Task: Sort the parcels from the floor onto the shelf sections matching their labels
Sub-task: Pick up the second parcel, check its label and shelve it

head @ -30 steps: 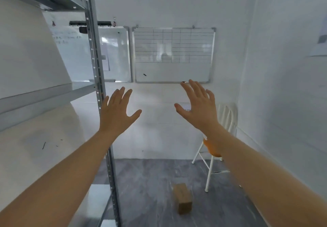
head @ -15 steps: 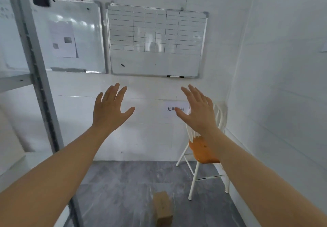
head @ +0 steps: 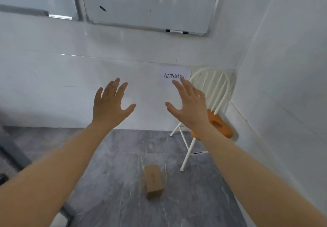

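A small brown cardboard parcel (head: 153,181) lies on the grey marbled floor (head: 109,164), below and between my arms. My left hand (head: 110,105) is raised in the air, fingers spread, holding nothing. My right hand (head: 189,105) is raised beside it, also spread and empty. Both hands hover well above the parcel and apart from it. The shelf is almost out of the frame; only a grey upright post (head: 12,152) shows at the left edge.
A white folding chair (head: 208,92) with an orange seat stands in the right corner, close behind the parcel. A paper label with printed characters (head: 174,76) is stuck on the back wall. Whiteboards (head: 150,5) hang above. White walls close in behind and right.
The view has turned right and tilted down: the shelf slid out at the left, and the floor parcel and chair came nearer the centre. Both hands stayed raised and spread.
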Tool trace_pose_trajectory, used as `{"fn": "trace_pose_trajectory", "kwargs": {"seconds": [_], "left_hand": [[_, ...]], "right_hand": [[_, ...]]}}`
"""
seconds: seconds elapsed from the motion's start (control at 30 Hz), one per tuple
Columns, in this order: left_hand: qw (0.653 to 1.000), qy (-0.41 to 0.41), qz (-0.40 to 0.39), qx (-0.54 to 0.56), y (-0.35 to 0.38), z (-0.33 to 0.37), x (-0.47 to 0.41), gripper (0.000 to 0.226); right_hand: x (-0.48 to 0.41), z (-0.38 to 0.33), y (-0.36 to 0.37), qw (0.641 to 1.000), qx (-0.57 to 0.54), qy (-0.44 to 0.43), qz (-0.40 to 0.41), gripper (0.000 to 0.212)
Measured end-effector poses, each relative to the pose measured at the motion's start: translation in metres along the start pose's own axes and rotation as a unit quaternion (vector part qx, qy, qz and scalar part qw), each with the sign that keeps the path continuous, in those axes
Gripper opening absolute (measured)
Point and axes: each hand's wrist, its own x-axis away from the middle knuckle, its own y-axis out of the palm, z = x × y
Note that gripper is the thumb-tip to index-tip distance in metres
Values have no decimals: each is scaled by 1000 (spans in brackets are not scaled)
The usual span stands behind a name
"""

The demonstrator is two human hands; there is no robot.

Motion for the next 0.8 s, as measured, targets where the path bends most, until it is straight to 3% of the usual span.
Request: {"fn": "trace_pose_trajectory", "kwargs": {"seconds": [0.37, 0.57, 0.8], "left_hand": [[997, 13, -82, 7, 177, -61, -73, 75], [989, -7, -143, 29, 292, -83, -46, 78], [980, -32, -192, 34, 456, -86, 17, 78]], "right_hand": [[-62, 66, 166, 995, 23, 69, -62, 79], [-33, 106, 275, 987, -17, 115, -112, 76], [30, 167, 425, 978, -42, 108, -173, 77]]}}
